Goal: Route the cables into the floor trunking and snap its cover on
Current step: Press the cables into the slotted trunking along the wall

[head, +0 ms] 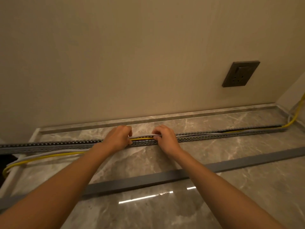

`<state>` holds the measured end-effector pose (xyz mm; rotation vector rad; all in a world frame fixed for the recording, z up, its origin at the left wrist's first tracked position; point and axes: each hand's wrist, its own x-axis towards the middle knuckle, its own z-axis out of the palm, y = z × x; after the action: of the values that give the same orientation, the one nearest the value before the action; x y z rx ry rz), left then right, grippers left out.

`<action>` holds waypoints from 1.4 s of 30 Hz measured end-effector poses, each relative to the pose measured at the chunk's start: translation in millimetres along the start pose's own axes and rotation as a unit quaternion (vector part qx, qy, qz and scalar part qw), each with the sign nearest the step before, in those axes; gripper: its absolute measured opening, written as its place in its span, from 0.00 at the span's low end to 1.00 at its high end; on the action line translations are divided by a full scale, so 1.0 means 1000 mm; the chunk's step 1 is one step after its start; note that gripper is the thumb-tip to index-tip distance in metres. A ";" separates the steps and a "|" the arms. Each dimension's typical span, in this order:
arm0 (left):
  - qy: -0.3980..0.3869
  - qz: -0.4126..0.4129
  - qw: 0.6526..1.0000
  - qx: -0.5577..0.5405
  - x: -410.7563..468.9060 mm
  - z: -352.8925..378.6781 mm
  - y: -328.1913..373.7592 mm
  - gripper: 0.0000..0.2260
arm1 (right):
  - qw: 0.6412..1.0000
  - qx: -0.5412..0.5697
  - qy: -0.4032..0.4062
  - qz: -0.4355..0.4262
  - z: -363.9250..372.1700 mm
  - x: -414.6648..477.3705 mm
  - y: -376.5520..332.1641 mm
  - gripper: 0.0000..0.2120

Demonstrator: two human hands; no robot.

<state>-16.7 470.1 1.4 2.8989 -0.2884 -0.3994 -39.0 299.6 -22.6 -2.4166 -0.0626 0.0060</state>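
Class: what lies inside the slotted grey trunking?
A yellow cable lies inside, a white cable at its top edge. The left hand and right hand hide what is beneath them.

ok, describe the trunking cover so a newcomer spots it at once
Find the dark wall socket; along the floor below it runs the slotted trunking. Nearer the camera the cover lies loose on the marble floor, a long grey strip. Unlike the trunking it is smooth, with no slots and no cables.
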 end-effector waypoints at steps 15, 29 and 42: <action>0.035 0.098 0.994 0.018 0.008 0.001 -0.010 0.05 | 0.999 0.040 0.025 0.027 0.004 0.002 0.005 0.01; 0.090 0.117 0.987 0.064 -0.003 0.017 0.023 0.06 | 1.000 -0.004 -0.005 -0.002 0.000 -0.003 0.011 0.12; 0.094 0.139 0.971 0.168 -0.010 0.022 0.034 0.12 | 0.988 -0.127 0.028 -0.083 -0.005 -0.020 0.020 0.07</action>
<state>-38.0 435.6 -9.6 3.1216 -0.7864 -0.0269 -57.8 281.1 -32.4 -2.6558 -0.2522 -0.1558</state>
